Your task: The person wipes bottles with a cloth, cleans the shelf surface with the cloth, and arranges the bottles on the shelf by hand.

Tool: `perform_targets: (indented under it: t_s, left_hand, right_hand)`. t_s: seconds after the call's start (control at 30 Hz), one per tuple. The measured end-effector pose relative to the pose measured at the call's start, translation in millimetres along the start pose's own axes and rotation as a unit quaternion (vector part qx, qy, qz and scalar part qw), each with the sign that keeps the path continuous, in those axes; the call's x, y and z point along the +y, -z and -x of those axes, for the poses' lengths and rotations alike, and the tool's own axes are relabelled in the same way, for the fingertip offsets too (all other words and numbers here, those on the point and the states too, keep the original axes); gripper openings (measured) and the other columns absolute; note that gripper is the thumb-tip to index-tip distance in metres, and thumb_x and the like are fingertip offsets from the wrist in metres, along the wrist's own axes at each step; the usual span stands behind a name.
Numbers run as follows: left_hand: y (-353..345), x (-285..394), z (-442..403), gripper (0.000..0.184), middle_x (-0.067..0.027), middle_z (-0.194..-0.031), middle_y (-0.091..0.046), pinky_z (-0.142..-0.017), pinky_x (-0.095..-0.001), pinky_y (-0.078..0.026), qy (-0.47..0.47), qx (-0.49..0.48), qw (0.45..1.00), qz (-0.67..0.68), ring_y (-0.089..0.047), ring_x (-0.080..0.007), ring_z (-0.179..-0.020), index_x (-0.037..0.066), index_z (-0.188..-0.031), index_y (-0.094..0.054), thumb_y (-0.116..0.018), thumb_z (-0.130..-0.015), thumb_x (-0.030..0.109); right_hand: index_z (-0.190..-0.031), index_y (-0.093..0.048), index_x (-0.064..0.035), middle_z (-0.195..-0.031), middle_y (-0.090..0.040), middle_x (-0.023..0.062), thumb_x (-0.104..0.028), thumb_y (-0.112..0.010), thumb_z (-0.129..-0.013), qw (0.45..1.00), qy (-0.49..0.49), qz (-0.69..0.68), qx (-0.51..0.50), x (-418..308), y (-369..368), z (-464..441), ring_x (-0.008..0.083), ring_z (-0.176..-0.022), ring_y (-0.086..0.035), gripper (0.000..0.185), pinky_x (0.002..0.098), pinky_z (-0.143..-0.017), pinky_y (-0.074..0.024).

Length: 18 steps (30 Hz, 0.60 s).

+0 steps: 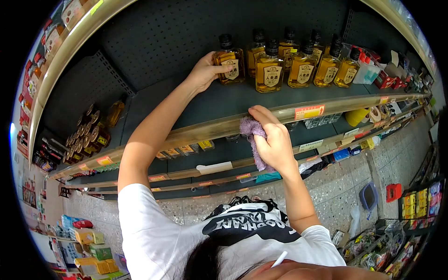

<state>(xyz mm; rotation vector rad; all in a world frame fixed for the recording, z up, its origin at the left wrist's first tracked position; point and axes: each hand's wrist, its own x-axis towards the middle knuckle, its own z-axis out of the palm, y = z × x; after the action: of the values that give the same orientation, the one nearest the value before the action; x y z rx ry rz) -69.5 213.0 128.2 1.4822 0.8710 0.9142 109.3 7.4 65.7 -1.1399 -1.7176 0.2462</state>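
My left hand (206,72) is wrapped round an amber bottle (229,60) with a black cap and a cream label, which stands upright at the left end of a group of similar bottles (269,74) on the dark shelf (186,108). At the shelf's front edge, my right hand (272,139) grips a purple cloth (254,140). The cloth hangs down in front of the rail, to the left of an orange and yellow price tag (309,112).
Dark jars (88,133) stand on the shelf at the left. Red boxes (386,79) and a clear bag are right of the bottles. Lower shelves hold small packs and a yellow cup (356,117). A blue basket (368,196) is on the floor.
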Motion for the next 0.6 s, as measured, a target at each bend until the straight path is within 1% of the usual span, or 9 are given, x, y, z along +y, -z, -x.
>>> perform_targets:
  t_s: [0.1,0.2,0.3,0.6]
  left_hand:
    - [2.4,-2.7,-1.6,0.056,-0.0126,-0.126,-0.058,-0.107,-0.0391,-0.044,-0.004,-0.021,1.0,0.002,-0.055,-0.0242,-0.121,0.001,-0.136,-0.044,-0.071,-0.087,0.004]
    - [3.3,-7.2,-4.8,0.052,-0.0129,-0.12,-0.06,-0.099,-0.0351,-0.049,-0.023,-0.035,0.999,0.014,-0.06,-0.0221,-0.112,-0.001,-0.129,-0.047,-0.073,-0.084,0.001]
    - [-0.7,-9.1,-4.5,0.053,-0.0122,-0.119,-0.061,-0.099,-0.0346,-0.049,-0.033,-0.055,0.998,-0.017,-0.06,-0.0214,-0.111,0.0,-0.129,-0.047,-0.073,-0.083,-0.001]
    - [-13.7,-5.0,-7.1,0.059,-0.0093,-0.118,-0.062,-0.099,-0.0323,-0.048,-0.018,-0.083,0.996,-0.008,-0.059,-0.0191,-0.11,0.002,-0.129,-0.049,-0.077,-0.078,-0.003]
  right_hand:
    - [-0.12,-0.061,0.0015,-0.129,-0.059,0.0199,-0.007,-0.054,-0.075,1.0,0.004,-0.004,0.004,-1.4,1.1,-0.4,0.0401,-0.109,-0.061,0.046,0.042,-0.094,-0.0496]
    - [-0.121,-0.061,0.0005,-0.13,-0.058,0.0198,-0.007,-0.053,-0.076,1.0,-0.009,-0.003,0.003,-2.9,1.2,0.4,0.0394,-0.109,-0.061,0.046,0.0419,-0.094,-0.05]
    - [-0.121,-0.062,-0.0002,-0.13,-0.058,0.0195,-0.007,-0.053,-0.076,1.0,-0.011,-0.001,0.0,-4.6,2.4,-0.2,0.039,-0.109,-0.061,0.046,0.0422,-0.094,-0.0503]
    - [-0.121,-0.061,0.0014,-0.131,-0.058,0.0193,-0.008,-0.052,-0.077,1.0,-0.012,0.002,-0.006,-5.5,3.3,0.4,0.0393,-0.108,-0.061,0.046,0.0428,-0.092,-0.0511]
